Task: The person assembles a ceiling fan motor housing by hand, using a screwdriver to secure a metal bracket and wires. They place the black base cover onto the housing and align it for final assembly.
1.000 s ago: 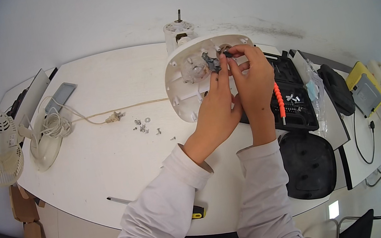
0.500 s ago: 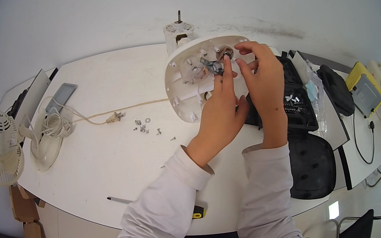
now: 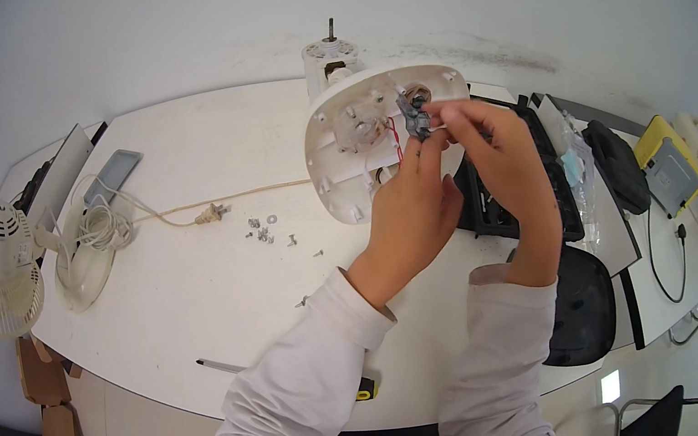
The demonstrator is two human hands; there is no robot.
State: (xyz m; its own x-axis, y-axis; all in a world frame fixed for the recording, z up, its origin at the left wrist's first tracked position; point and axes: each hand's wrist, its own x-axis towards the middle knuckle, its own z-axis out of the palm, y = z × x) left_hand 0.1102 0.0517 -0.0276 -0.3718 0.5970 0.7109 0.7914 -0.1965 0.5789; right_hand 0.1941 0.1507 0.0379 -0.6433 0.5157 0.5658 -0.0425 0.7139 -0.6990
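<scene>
Two bare hands: both up at the grey mechanism (image 3: 415,117), sleeves pale, forearms in from the lower edge.
Left hand (image 3: 409,217): index and middle fingers extended to the mechanism's lower end, touching; thumb apart from them. Cannot tell whether it grips or only steadies.
Right hand (image 3: 498,142): fingertips drawn together at the mechanism's right edge; what sits between them is too small to tell.
Grey mechanism: in front of the upright-tilted white shell (image 3: 333,186), right of its middle.
Shell: inner side faces the wearer; red wires (image 3: 397,138) near its centre, a cloudy clear piece (image 3: 358,124) to their left.
Motor unit (image 3: 330,62): white, just behind the shell, metal shaft pointing up.
Screws (image 3: 261,231): loose small cluster on the white surface (image 3: 225,303), left of the shell.
Plug (image 3: 210,213): near the screws, on a pale cord.
Tool case (image 3: 481,207): black, open, partly behind the right hand.
Small fan (image 3: 6,240): far left, pale cage, beside coiled cable (image 3: 104,229).
Yellow-and-black handle (image 3: 366,388): near edge, by the left sleeve.
</scene>
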